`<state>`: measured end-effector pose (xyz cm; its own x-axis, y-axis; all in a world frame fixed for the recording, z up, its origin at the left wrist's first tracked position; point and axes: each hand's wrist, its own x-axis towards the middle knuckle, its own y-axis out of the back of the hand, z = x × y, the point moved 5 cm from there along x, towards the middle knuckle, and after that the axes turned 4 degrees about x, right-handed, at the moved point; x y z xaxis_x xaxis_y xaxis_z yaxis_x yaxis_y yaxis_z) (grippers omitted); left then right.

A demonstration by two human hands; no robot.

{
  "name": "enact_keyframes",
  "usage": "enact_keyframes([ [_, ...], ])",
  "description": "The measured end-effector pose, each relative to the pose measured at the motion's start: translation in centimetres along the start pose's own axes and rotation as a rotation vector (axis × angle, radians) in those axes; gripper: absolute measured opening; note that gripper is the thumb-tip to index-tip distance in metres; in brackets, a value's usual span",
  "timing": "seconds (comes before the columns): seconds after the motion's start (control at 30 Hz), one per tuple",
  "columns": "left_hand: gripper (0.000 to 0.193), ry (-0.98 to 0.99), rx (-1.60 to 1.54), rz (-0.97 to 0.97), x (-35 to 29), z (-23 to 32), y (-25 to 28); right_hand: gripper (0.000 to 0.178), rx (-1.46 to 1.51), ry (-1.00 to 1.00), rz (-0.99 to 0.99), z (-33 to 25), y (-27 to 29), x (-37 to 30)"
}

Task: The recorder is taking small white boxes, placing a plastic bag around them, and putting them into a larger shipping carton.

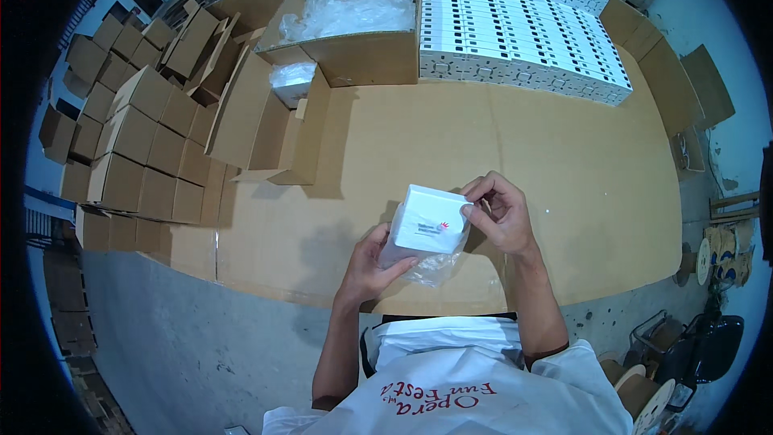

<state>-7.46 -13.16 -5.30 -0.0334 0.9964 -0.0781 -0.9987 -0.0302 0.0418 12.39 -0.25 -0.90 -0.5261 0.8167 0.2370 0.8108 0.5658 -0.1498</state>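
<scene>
A small white box (429,220) with a red mark on its face is held up over the near edge of the cardboard-covered table (419,137). Clear plastic film (436,269), seemingly a bag, surrounds its lower end and hangs loose below. My left hand (375,266) wraps around the lower left side of the box, through the film. My right hand (501,216) pinches at the box's upper right corner with thumb and forefinger; whether film lies between them I cannot tell. An open carton (270,145) on the left holds a film-wrapped white box (293,83).
Behind stands a large carton (362,60) full of clear plastic bags (346,12). Rows of white boxes (523,40) are stacked at the back right. Brown cartons (149,153) pile up on the left. A black chair (708,346) and cable reels (644,395) are at the lower right.
</scene>
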Motion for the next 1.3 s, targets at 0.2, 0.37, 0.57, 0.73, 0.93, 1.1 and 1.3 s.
enact_keyframes([
  [0.2,0.043,-0.028,-0.030,0.088,0.1,1.3,-0.4,0.013,-0.050,-0.048,0.033,-0.1,-0.4,0.0],
  [0.37,0.029,0.021,-0.097,0.171,0.3,1.2,-0.9,0.011,-0.073,-0.089,-0.029,-0.6,-0.1,-0.1],
  [0.57,0.027,0.041,-0.114,0.256,1.1,1.4,-1.6,0.016,0.027,-0.110,0.057,0.2,-0.2,0.0],
  [0.73,0.031,0.048,-0.263,0.375,1.4,0.6,-1.6,0.033,0.065,-0.259,0.033,1.5,-0.4,-0.8],
  [0.93,0.031,-0.003,-0.285,0.377,2.4,0.7,-2.2,0.035,0.020,-0.525,-0.007,2.8,-1.2,-1.4],
  [1.1,0.030,-0.034,-0.104,0.352,3.1,1.7,-2.2,0.028,0.088,-0.373,0.074,1.6,-0.6,-1.1],
  [1.3,0.027,-0.088,-0.097,0.401,3.6,2.1,-2.7,0.016,0.068,-0.289,0.060,0.3,-0.1,-0.8],
])
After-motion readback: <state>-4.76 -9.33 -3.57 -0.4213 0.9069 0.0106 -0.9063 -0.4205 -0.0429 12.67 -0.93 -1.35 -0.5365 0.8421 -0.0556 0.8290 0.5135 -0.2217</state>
